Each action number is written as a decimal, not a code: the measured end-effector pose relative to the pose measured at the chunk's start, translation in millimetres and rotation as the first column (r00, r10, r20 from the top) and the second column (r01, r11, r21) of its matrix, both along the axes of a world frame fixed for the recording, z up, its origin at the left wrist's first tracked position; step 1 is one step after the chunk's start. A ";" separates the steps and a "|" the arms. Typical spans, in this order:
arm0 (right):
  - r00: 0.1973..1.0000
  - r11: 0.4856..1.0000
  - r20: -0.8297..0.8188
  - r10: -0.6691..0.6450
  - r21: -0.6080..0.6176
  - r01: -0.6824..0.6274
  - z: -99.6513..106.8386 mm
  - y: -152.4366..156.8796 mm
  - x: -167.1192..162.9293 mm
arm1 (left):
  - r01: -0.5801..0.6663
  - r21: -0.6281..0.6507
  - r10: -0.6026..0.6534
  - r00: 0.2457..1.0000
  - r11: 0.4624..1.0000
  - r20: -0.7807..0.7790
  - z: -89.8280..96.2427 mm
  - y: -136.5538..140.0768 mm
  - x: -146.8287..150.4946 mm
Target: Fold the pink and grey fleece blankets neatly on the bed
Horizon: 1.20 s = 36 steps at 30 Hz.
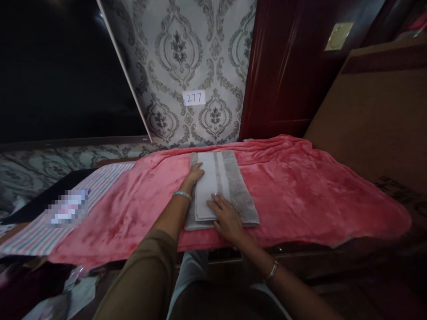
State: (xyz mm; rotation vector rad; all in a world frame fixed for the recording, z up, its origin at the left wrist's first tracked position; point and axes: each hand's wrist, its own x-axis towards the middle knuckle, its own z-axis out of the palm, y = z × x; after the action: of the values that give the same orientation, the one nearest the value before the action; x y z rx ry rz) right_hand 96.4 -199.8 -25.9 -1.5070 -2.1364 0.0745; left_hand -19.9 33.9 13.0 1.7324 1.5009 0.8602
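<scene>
A folded grey towel (245, 191) with white bands lies on a pink plush blanket (150, 191). A narrower whitish folded layer (206, 198) rests on its left and middle part. My left hand (195, 173) touches the far left edge of that layer, its fingers stretched out over the surface. Nearer to me, my right hand (227, 217) lies on the towel's lower part with its fingers spread, the thumb side near the front edge of the whitish layer. Neither hand lifts the cloth.
A large dark screen (66, 71) stands at the back left. A cardboard box (376, 115) borders the blanket on the right. Striped cloth (100, 182) with a blurred item (66, 209) lies at left. A paper marked 277 (194, 98) hangs on the patterned wall.
</scene>
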 end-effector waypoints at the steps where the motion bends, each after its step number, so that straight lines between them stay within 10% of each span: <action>1: 1.000 1.000 -0.024 -0.003 0.025 0.004 -3.2 -0.2 0.5 | 0.008 0.009 -0.008 1.000 1.000 -0.027 0.9 -0.6 0.3; 12: 0.989 0.946 -0.042 0.142 0.299 -0.123 -25.6 3.0 -1.3 | 0.010 0.106 0.016 0.970 0.994 -0.243 -6.9 -7.8 2.4; 28: 0.963 0.962 -0.042 0.264 0.075 -0.261 -7.8 -0.6 -3.5 | 0.025 0.223 0.051 0.944 0.975 -0.327 8.5 -21.7 5.1; 32: 0.955 0.956 -0.052 0.291 0.045 -0.289 18.8 -0.3 11.4 | 0.267 0.313 -0.103 0.884 0.911 -0.455 14.5 -40.4 11.6; 36: 0.999 0.999 0.037 -0.028 0.023 0.027 36.2 6.0 39.3 | 0.471 0.158 -0.277 0.724 0.868 -0.632 3.3 -55.7 7.1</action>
State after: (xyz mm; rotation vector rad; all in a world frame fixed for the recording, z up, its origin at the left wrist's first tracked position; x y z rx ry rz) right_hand 135.7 -193.7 10.3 -1.5351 -2.1380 0.0125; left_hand -12.8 -21.8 16.3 2.6152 1.3202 0.3446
